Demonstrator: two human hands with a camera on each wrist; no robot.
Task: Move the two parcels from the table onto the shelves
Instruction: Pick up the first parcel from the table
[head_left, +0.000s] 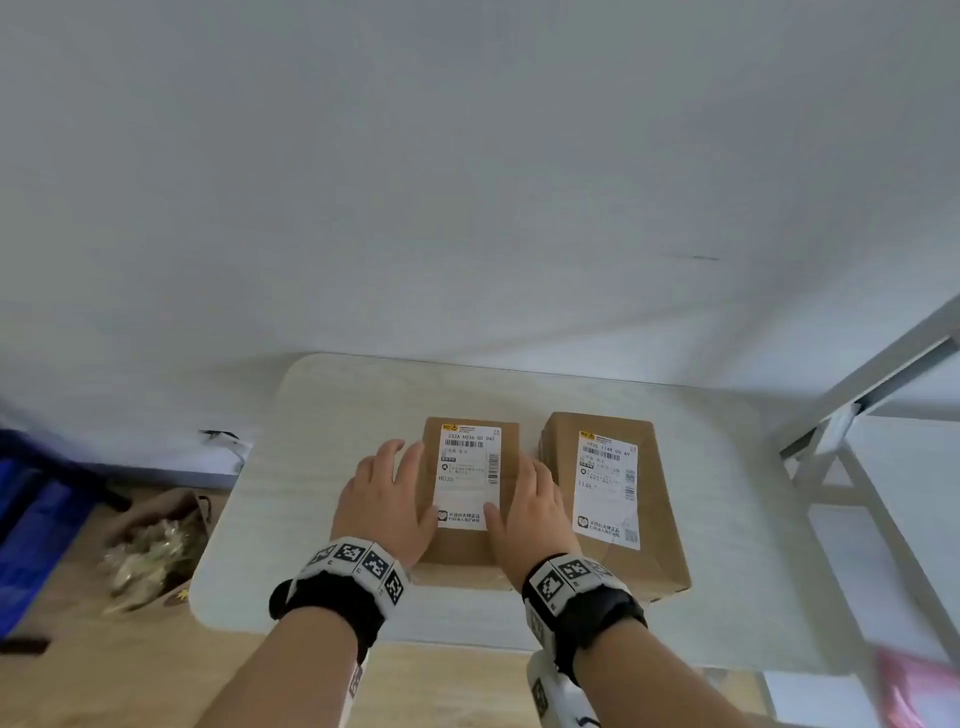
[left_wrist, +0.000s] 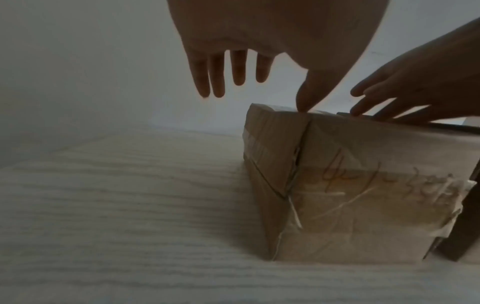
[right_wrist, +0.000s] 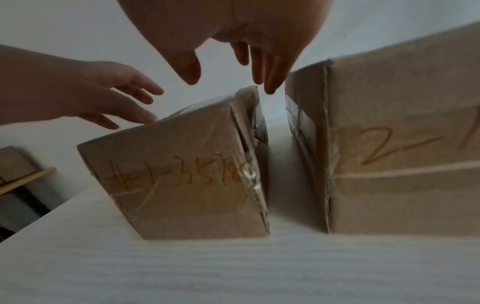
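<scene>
Head view: we see two parcels side by side on the desk (head_left: 322, 415). Our left hand (head_left: 387, 501) and right hand (head_left: 530, 512) flank the left parcel (head_left: 470, 545), fingers straight and spread, gripping nothing; the right parcel (head_left: 660, 519) sits untouched.

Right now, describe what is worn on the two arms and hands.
Both hands, left and right, are bare, with no gloves or rings visible, and the forearms carry no sleeves. Each wrist wears a black band, left and right, topped by a white strip of square black-and-white coded markers. White housings with similar markers hang below both wrists.
</scene>
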